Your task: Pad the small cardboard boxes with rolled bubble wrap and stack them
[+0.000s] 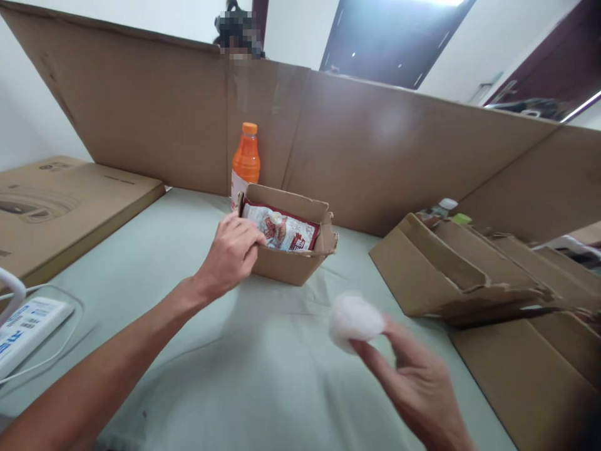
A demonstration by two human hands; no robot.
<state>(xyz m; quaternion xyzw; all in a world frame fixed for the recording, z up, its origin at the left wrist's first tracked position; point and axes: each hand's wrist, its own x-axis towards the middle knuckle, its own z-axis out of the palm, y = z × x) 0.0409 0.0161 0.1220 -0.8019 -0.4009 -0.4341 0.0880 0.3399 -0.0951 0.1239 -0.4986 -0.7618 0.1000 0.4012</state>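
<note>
A small open cardboard box [291, 266] stands on the pale green cloth, with a red-edged printed food packet [282, 228] lying inside. My left hand [235, 247] is closed over the box's near left edge. Between the thumb and fingers of my right hand [417, 382] is a white rounded object [354, 319], held above the cloth to the right of the box. Motion blurs it, so its kind does not show. Right behind the box stands a bottle of orange drink [246, 156], its lower part partly hidden.
Tall cardboard panels [366, 150] wall off the back. On the right are several open cardboard boxes [432, 275], one with a white-capped bottle [446, 205]. A large flat carton [70, 207] and a white box with a cable [32, 332] lie on the left. Beyond the panels a person's head shows.
</note>
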